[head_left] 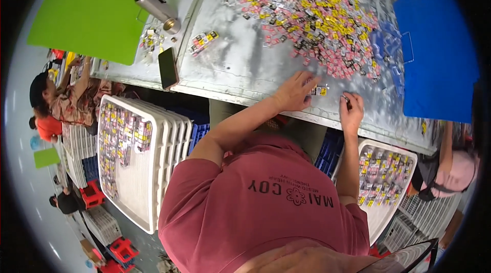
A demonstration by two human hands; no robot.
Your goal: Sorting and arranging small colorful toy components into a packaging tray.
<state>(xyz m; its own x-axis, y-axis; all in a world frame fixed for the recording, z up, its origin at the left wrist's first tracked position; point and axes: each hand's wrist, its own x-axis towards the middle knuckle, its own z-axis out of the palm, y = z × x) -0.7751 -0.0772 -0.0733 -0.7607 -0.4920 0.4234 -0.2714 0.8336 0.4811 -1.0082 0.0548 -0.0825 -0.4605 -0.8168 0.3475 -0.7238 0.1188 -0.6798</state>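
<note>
At the table's near edge, my left hand (pixel 296 92) curls its fingers around a short row of small coloured pieces (pixel 320 91), black, yellow and white. My right hand (pixel 352 110) is just to the right, fingers bent and pinched on a small dark piece (pixel 349 103); its exact kind is too small to make out. Beyond both hands spreads a large loose pile of small pink, yellow, black and white pieces (pixel 327 27). A block of similar pieces in rows (pixel 203 43) lies apart on the left of the table.
A phone (pixel 168 68) and a steel flask (pixel 156 8) lie to the left. Green (pixel 92 12) and blue panels (pixel 434 43) flank the table. Stacked white trays with pieces stand at my left (pixel 138 181) and right (pixel 376 217). Other people work at both sides.
</note>
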